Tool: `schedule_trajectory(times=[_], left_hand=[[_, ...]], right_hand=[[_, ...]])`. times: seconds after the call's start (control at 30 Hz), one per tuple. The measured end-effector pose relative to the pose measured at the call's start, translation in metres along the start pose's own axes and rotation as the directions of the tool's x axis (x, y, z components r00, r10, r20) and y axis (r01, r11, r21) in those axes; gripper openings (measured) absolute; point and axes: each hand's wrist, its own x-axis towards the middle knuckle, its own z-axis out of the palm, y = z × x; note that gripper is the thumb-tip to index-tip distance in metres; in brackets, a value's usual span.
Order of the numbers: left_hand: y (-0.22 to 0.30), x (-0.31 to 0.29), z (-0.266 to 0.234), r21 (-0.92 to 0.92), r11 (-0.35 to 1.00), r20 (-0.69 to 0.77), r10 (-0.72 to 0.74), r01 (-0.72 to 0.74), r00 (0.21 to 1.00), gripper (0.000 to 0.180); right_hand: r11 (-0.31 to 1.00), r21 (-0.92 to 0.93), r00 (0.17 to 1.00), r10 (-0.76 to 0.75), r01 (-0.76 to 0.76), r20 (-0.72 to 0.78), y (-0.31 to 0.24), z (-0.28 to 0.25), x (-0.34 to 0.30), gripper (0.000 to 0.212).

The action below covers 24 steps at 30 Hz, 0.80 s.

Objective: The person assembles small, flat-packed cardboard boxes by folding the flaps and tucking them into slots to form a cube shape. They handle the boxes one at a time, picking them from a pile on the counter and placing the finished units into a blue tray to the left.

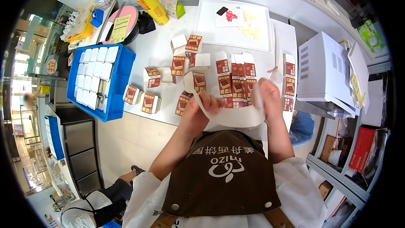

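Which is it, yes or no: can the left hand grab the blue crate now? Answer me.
Probably no: the left hand is occupied with the white card, and the crate stands off leftward.

Brown-and-white cartons (237, 85) below the white tray (211, 38) bore yellow Chinese characters and smaller Latin capitals. Red characters stood on the yellow roll (143, 0) left of the tray; the yellow sheet (121, 28) farther left bore illegible print. The brown apron (223, 192), well below the tray, carried inverted white lettering.
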Motion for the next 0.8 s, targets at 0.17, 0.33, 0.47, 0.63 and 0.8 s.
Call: schedule_trajectory(times=[0.17,0.33,0.47,0.63,0.8], left_hand=[[0.024,-0.011,0.011,0.179,0.948,-0.278,-0.208,0.263,0.938,0.041],[0.047,-0.014,0.035,0.295,0.866,-0.483,-0.229,0.404,0.845,0.03],[0.057,-0.019,0.029,0.281,0.866,-0.501,-0.235,0.413,0.833,0.033],[0.068,-0.021,0.04,0.343,0.836,-0.457,-0.249,0.427,0.854,0.025],[0.077,-0.024,0.044,0.483,0.746,-0.392,-0.283,0.458,0.875,0.023]], right_hand=[[0.823,-0.569,0.96,0.162,-0.003,0.23,-0.032,0.042,-0.003,0.013],[0.728,-0.666,0.957,0.052,0.16,0.287,-0.052,0.065,-0.003,0.034],[0.798,-0.594,0.927,0.137,0.106,0.349,-0.049,0.066,-0.006,0.041],[0.787,-0.604,0.896,0.174,0.122,0.408,-0.05,0.07,-0.006,0.042],[0.79,-0.596,0.875,0.179,0.145,0.45,-0.045,0.069,-0.005,0.044]])
